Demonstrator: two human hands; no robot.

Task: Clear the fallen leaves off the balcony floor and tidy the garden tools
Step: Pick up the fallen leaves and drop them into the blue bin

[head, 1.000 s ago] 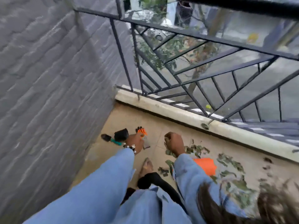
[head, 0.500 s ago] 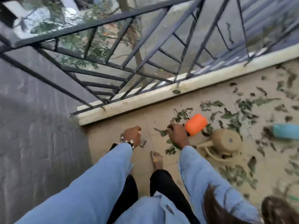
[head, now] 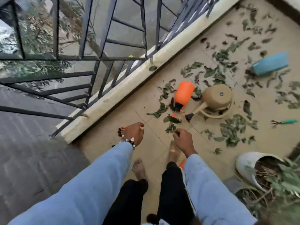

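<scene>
Looking down from head height, the view takes in a tiled balcony floor with two arms in pale blue sleeves reaching forward and bare feet below them. On the far left stands a grey block wall, and a dark metal railing runs diagonally along a pale kerb towards the upper right. The left hand, with a beaded bracelet at the wrist, has its fingers curled around something with orange and black tips that pokes out on its left side; what it is cannot be told. Just to the right, the right hand hangs with fingers bent, and a few green leaves sit at its fingertips; whether it is pinching them cannot be told. Beyond the hands, an orange spray bottle lies on its side on the floor, and just beside it a beige watering can lies tipped over, its dark-tipped spout pointing towards the hands. Fallen leaves are scattered around both and across the floor to the right. Further right lie a small hand rake with a green handle and, well above it, a blue pot on its side. At the lower right, a white planter holds dry stems and greenery.
</scene>
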